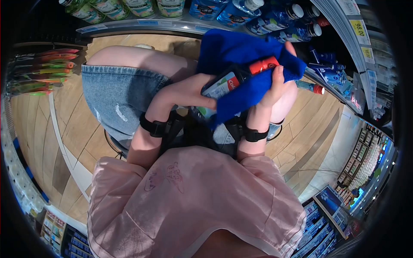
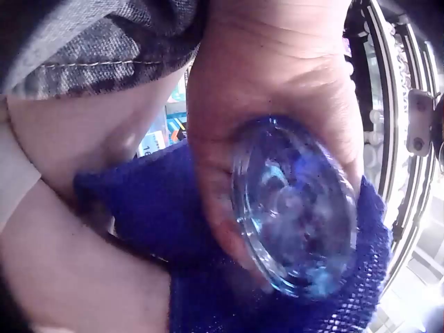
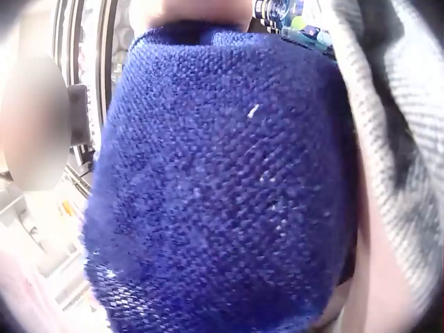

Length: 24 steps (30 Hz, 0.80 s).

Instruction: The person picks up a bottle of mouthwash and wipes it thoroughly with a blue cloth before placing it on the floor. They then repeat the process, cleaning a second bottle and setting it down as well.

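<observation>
In the head view, my left hand (image 1: 189, 92) grips a clear bottle (image 1: 221, 86) with a dark label edge and red cap (image 1: 263, 65), tilted up to the right. My right hand (image 1: 273, 88) holds a blue cloth (image 1: 241, 96) that folds around the bottle's cap end; some fingers are behind it. The left wrist view has the bottle's round base (image 2: 298, 215) in the left palm (image 2: 277, 90), with the cloth (image 2: 156, 205) beyond. Cloth (image 3: 222, 180) fills most of the right wrist view, with a bit of skin (image 3: 194, 10) above it.
Shelves of green bottles (image 1: 140, 6) and blue bottles (image 1: 238, 13) stand in front. A red-capped bottle (image 1: 309, 87) lies low at the right, beside a shelf with price tags (image 1: 358, 32). Bright packets (image 1: 51, 71) hang at the left. The person's bent knees (image 1: 120, 90) are below the hands.
</observation>
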Each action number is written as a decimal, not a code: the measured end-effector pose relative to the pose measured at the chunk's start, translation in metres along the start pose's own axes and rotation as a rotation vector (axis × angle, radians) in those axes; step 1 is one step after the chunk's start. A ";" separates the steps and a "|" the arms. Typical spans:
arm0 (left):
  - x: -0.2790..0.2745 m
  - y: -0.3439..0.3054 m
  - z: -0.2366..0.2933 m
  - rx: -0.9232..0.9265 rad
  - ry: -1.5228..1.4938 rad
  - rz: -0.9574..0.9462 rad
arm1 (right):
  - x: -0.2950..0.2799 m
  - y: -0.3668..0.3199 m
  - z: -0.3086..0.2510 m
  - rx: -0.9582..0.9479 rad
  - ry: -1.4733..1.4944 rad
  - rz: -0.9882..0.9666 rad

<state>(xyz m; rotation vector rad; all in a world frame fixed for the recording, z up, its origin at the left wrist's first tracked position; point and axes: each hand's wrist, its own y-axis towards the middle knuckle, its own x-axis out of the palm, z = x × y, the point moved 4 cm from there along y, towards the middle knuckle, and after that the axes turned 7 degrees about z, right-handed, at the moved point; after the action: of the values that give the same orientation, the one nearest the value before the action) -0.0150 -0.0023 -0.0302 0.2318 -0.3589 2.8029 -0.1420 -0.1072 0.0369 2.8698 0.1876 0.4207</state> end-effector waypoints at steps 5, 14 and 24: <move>0.004 -0.003 -0.002 -0.068 -0.156 -0.051 | -0.001 0.000 -0.003 0.100 -0.047 -0.039; 0.003 -0.004 0.014 -0.024 -0.056 0.053 | 0.002 0.001 0.014 0.420 0.395 -0.029; 0.006 -0.012 0.018 -0.104 0.041 -0.101 | 0.023 -0.004 -0.008 0.488 0.996 -0.611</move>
<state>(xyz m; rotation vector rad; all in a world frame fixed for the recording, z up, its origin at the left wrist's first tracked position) -0.0147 0.0060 -0.0090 0.1638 -0.4688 2.6768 -0.1233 -0.0977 0.0492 2.4899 1.4255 1.7830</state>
